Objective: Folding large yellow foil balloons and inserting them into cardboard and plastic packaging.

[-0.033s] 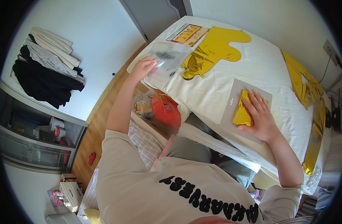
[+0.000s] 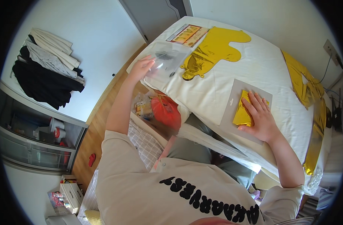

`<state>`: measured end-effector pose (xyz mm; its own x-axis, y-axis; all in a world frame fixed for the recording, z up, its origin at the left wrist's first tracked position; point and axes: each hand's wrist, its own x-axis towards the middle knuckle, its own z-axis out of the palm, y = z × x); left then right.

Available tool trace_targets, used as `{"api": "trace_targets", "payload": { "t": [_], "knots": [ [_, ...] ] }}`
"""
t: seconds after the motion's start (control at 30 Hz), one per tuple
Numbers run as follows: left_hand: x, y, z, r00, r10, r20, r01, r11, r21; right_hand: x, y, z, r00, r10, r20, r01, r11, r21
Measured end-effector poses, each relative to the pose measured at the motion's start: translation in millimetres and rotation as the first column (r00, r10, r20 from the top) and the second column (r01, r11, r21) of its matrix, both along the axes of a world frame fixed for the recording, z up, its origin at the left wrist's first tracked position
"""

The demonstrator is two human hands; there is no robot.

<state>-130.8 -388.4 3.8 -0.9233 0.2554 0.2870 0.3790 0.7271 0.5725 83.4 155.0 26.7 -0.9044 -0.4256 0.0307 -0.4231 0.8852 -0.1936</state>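
Note:
At the left edge of the white-covered table, my left hand [image 2: 140,69] has its fingers closed on the near-left edge of a clear plastic bag [image 2: 167,63] with dark print. My right hand [image 2: 262,119] lies flat, fingers stretched, over a folded gold foil piece [image 2: 242,115]. That foil rests on a grey card [image 2: 231,98] with a small hang hole; the palm hides part of both. Beyond the bag lies a flat gold foil balloon [image 2: 220,43], its near end crumpled. Close to it is a printed package insert [image 2: 188,35] in yellow and brown.
Another long gold foil piece [image 2: 314,123] drapes over the table's right side, near cables and a wall socket [image 2: 332,51]. Below the table's left edge sits a red plastic bag [image 2: 166,111] beside clear packaging. Clothes [image 2: 47,71] hang at the far left above a glass-fronted cabinet [image 2: 40,140].
My left hand and the clear bag have shifted very slightly. My right hand stays flat on the folded foil.

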Motion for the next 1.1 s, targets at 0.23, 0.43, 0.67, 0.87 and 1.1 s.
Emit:
{"api": "trace_targets", "payload": {
  "t": [0.23, 0.43, 0.67, 0.87, 1.1],
  "knots": [
    [43, 53, 68, 0.957, 0.176, -0.231, -0.135, 0.974, 0.184, 2, 2, -2, 1.000, -0.007, 0.010, 0.007, 1.000, 0.006],
    [134, 160, 65, 0.870, 0.037, -0.492, -0.200, 0.938, -0.282, -1, 4, -1, 1.000, 0.027, -0.009, -0.027, 1.000, -0.008],
    [195, 227, 28, 0.932, -0.022, -0.363, -0.212, 0.778, -0.591, -3, 4, -5, 0.999, 0.031, -0.012, -0.032, 0.999, -0.017],
    [164, 217, 33, 0.858, -0.477, -0.193, 0.356, 0.821, -0.447, 0, 3, -2, 0.999, 0.030, -0.029, -0.030, 1.000, -0.002],
    [146, 223, 34, 0.674, -0.739, -0.008, 0.649, 0.597, -0.472, -1, 4, -2, 1.000, 0.022, -0.021, -0.022, 1.000, 0.002]
  ]
}}
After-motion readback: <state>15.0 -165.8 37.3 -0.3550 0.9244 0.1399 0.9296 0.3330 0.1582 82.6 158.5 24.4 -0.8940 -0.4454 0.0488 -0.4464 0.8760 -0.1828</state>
